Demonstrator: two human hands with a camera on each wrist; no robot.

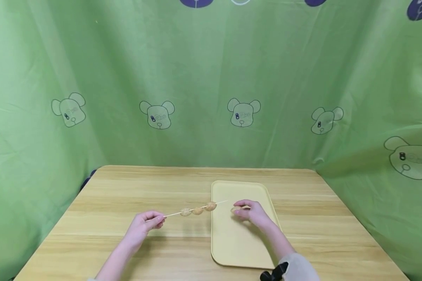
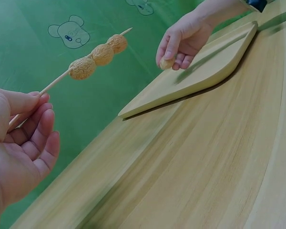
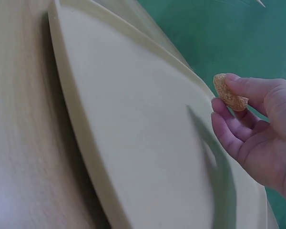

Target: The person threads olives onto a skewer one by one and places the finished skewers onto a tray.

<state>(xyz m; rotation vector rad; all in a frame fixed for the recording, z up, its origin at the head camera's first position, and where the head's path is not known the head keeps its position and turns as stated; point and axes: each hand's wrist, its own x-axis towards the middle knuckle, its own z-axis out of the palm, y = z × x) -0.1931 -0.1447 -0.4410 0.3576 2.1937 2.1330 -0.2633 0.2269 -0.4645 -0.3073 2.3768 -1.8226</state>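
Note:
My left hand [image 1: 143, 227] pinches the lower end of a thin wooden skewer [image 1: 172, 214] between thumb and fingers. Three wrinkled golden-brown balls [image 2: 82, 68] sit threaded side by side on it, and the bare pointed tip sticks out beyond them toward the right. Over the tray, my right hand [image 1: 256, 215] holds one more wrinkled brown ball [image 3: 229, 92] with thumb and fingertips. This ball is apart from the skewer tip, a short gap to its right in the head view. Fingers partly cover it there.
A pale yellow rectangular tray [image 1: 240, 248] with a low rim lies right of centre on the wood-grain table [image 1: 137, 187]. Green curtains [image 1: 197, 78] printed with bear faces hang around the back and sides. A black device [image 1: 274, 273] is on the right sleeve.

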